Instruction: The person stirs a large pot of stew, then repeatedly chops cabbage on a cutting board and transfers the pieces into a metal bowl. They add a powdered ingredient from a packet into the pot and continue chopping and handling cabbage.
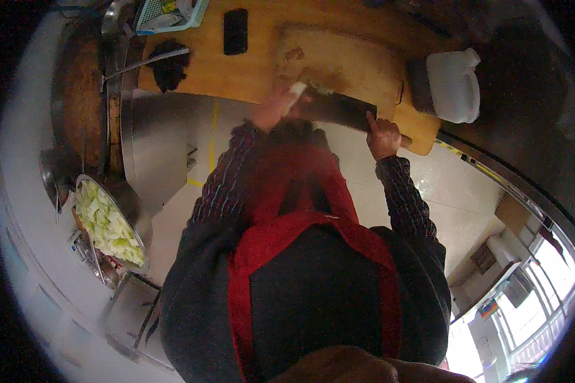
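Observation:
My right hand (384, 139) grips the wooden handle (406, 141) of a cleaver, its index finger laid along the dark broad blade (342, 109). The blade extends left across the near edge of a wooden cutting board (335, 52). At the blade's far left end is my left hand (274, 106), blurred. A small white piece (297, 88) shows at its fingers; whether they hold it is unclear. Brownish residue (333, 76) and pale bits (323, 89) lie on the board just beyond the blade.
A black phone-like slab (235, 31), a dark crumpled cloth (169, 67) and a light-blue plastic basket (172, 24) are on the wooden counter (203, 62). A white plastic jug (454, 86) stands right. Chopped pale-green vegetable (106, 220) fills a metal bowl (146, 256) at left.

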Tool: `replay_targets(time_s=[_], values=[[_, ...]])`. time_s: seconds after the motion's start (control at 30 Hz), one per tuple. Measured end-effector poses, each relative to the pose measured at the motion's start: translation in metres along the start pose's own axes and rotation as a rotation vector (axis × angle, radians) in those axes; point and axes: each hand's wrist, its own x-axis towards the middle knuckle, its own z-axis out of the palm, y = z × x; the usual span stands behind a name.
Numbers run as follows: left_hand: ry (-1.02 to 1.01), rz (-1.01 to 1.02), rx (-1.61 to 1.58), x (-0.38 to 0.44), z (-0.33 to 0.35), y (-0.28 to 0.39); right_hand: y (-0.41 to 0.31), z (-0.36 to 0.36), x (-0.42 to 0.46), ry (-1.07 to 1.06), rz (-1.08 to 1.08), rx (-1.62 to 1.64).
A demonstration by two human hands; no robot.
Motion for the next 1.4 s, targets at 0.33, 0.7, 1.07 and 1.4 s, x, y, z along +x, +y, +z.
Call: replay_targets(time_s=[0.33, 0.7, 1.07, 1.4], values=[[-0.159, -0.176, 0.232, 0.117, -0.003, -0.087, -0.002, -0.016, 0.001, 0.056, -0.104, 0.005], [-0.265, -0.252, -0.122, 0.089, 0.015, -0.048, 0.0, -0.032, -0.016, 0.037, -0.054, -0.092], [0.456, 0.464, -0.298, -0.162, -0.165, 0.016, -0.114, -0.044, -0.042, -0.177, 0.314, 0.031], [1.761, 0.399, -0.164, -0.504, -0.288, -0.039, -0.33, -0.066, 0.063, -0.124, -0.121, 0.27]])
